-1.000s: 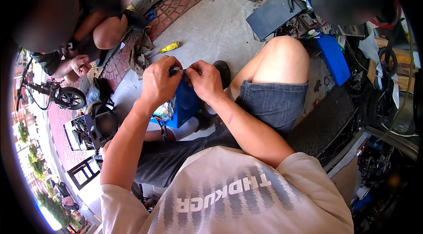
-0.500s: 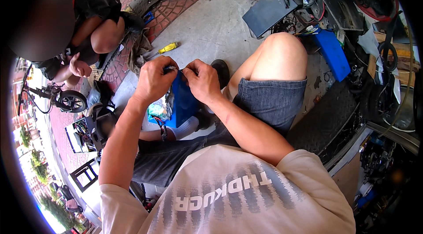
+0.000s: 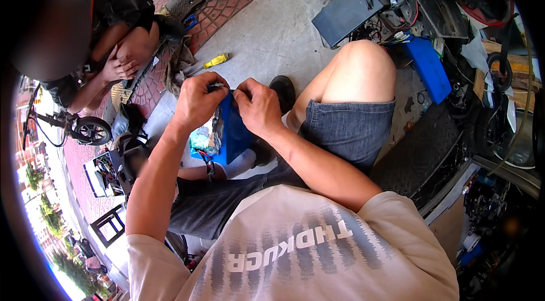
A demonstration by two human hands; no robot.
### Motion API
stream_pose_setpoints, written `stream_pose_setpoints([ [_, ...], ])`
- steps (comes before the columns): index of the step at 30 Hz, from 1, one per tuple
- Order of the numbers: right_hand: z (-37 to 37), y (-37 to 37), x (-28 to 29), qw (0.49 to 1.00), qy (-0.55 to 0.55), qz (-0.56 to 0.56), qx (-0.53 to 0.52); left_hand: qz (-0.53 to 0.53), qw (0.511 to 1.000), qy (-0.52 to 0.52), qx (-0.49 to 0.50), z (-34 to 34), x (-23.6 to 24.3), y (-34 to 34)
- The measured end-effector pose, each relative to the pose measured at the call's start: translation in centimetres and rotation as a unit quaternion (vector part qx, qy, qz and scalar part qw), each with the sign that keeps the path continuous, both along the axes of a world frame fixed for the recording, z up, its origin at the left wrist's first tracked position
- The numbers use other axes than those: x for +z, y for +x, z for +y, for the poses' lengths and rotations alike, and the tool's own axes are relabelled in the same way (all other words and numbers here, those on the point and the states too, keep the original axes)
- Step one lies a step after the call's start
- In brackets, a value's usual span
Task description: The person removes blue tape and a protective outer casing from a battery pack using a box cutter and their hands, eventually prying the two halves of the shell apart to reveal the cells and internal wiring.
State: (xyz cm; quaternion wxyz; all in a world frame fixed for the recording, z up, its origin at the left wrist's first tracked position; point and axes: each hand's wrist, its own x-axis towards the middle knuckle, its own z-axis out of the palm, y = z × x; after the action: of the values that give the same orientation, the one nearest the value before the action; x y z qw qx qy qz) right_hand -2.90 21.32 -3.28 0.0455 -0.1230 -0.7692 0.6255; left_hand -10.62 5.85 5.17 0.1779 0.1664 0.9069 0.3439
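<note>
Blue pack [image 3: 237,137] sits below my hands, its left side uncovered; green board [image 3: 200,143] and wires [image 3: 206,158] lie bare, so I judge the job part-done, that side left to close. Left hand [image 3: 200,99] pinches a small bit [image 3: 216,85], too hidden to name. Right hand [image 3: 258,108] is curled beside it, fingertips bunched; grip unclear. Both wrists angle inward, knuckles up, forearms reaching far.

From the box [image 3: 234,136], the left hand [image 3: 196,99] lies toward eleven o'clock, the right hand [image 3: 258,107] toward one, the screwdriver [image 3: 216,61] beyond at twelve, a wheel [image 3: 93,129] at nine, another box [image 3: 430,71] at two.
</note>
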Motion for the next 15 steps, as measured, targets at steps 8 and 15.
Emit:
stream_pose_setpoints([
  [8,-0.31,0.09,-0.56,1.000,-0.027,-0.010,0.000,-0.019,1.000,0.009,0.007,-0.01,0.07,0.08],
  [15,-0.34,0.23,-0.50,0.999,-0.043,-0.029,0.002,-0.031,0.999,0.025,0.021,-0.40,-0.68,-0.02],
])
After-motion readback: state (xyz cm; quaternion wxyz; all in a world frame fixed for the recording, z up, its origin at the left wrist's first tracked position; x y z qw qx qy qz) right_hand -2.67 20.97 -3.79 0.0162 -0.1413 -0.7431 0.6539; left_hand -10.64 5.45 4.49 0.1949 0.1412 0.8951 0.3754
